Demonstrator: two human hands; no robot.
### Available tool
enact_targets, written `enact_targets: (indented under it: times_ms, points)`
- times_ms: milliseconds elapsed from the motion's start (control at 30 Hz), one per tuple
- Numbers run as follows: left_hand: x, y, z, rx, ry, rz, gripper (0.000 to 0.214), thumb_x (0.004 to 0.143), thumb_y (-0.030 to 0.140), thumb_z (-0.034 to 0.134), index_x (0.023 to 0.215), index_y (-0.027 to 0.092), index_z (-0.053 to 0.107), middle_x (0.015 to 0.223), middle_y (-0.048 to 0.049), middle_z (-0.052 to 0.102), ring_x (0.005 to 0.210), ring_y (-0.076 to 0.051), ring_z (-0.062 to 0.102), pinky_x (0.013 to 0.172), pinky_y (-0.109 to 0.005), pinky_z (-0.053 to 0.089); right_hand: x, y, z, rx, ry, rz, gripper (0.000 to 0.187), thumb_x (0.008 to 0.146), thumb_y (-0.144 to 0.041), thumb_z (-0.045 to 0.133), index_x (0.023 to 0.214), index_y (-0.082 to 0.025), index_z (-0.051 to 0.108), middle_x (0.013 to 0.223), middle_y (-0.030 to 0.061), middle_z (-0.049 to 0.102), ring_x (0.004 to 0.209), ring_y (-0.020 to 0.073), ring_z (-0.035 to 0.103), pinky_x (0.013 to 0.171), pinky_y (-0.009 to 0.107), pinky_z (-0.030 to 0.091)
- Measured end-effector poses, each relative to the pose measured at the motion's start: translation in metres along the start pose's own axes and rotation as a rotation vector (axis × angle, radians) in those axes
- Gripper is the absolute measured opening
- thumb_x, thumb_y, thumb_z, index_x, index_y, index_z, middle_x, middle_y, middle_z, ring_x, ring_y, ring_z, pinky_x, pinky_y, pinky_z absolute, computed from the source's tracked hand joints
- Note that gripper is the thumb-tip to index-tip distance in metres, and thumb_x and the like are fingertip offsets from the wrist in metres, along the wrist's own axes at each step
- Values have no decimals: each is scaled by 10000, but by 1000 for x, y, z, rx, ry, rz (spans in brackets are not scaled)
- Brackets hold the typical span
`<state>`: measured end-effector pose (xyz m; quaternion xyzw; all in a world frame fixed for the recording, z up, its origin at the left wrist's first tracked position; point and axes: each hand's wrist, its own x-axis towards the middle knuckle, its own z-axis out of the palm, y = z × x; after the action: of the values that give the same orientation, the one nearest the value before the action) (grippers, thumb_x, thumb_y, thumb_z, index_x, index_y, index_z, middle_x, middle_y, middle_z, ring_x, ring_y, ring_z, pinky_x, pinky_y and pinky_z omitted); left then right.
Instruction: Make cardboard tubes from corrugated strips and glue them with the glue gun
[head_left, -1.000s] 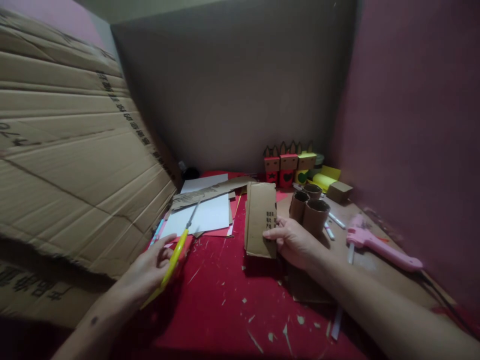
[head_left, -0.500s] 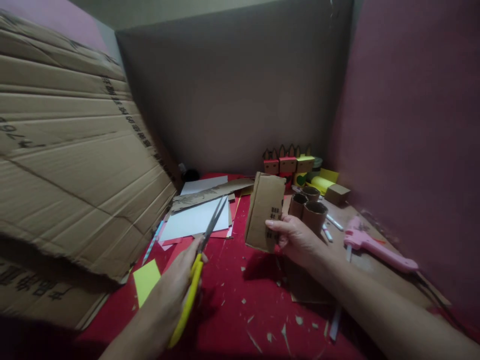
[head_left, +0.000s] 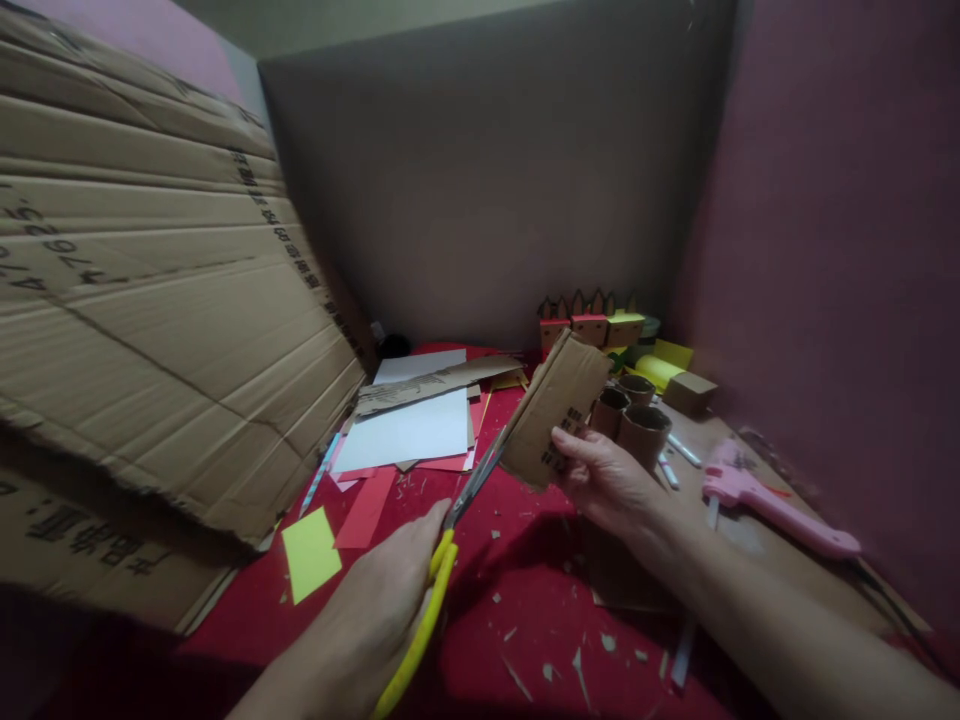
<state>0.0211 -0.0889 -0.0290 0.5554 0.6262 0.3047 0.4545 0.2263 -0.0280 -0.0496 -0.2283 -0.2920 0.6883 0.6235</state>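
Observation:
My right hand (head_left: pixel 609 482) grips a small rectangular piece of brown cardboard (head_left: pixel 555 408) by its lower corner and holds it tilted above the red surface (head_left: pixel 480 610). My left hand (head_left: pixel 382 615) is closed around yellow-handled scissors (head_left: pixel 442 555). The metal blades point up and right, and their tips meet the cardboard's lower left edge.
A large corrugated cardboard sheet (head_left: pixel 150 300) leans along the left. White and red paper (head_left: pixel 409 430), a cardboard strip and a yellow note (head_left: pixel 311 550) lie behind the scissors. Cardboard tubes (head_left: pixel 637 425), small decorated boxes (head_left: pixel 592 325) and a pink glue gun (head_left: pixel 772 505) sit at right. Scraps litter the surface.
My left hand brought the scissors from the left to the middle, blades now at the cardboard. My right hand lifted the cardboard piece off the surface and tilted it.

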Motion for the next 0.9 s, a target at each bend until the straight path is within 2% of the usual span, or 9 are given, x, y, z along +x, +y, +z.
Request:
enact_targets:
  times_ms: [133,333,533,667,800,900]
  points:
    - [3,-8,-1,185,-40,166,329,819,490,375,716,213,518,531,5,515,437,-160,488,420,-255,372,-1,3,1,-1,-1,25,214,632,-162,744,828,-185,661,763,4,706,731,154,649,731,288,493]
    - [6,-15,-2,353,13,334,298,860,378,327,790,215,567,615,-30,594,536,-192,566,434,-256,398,-4,4,2,-8,12,69,238,603,-164,764,815,-182,659,732,-5,703,685,143,646,670,263,503]
    - [1,-10,-11,656,-5,504,212,817,216,373,894,222,570,732,-27,644,623,-178,592,582,-256,435,-5,7,2,-16,-11,70,217,643,-162,739,841,-181,651,762,0,706,720,149,650,736,287,489]
    - [-1,-9,-14,797,-34,548,224,800,176,365,930,211,544,754,-35,643,633,-178,594,601,-260,421,-5,8,2,-34,-14,66,248,649,-180,741,876,-190,639,798,9,705,763,166,651,776,319,475]
    - [0,-13,-17,898,-39,557,214,761,119,368,881,194,528,641,-15,602,527,-163,555,506,-246,359,-6,9,1,-41,-32,73,240,664,-194,733,885,-192,639,819,16,702,781,170,646,781,322,470]
    - [0,-14,-20,899,-101,549,212,748,119,392,898,189,524,594,3,573,494,-153,531,467,-237,324,-6,10,0,-24,-24,87,221,656,-170,734,857,-196,646,787,1,700,745,145,643,768,289,468]
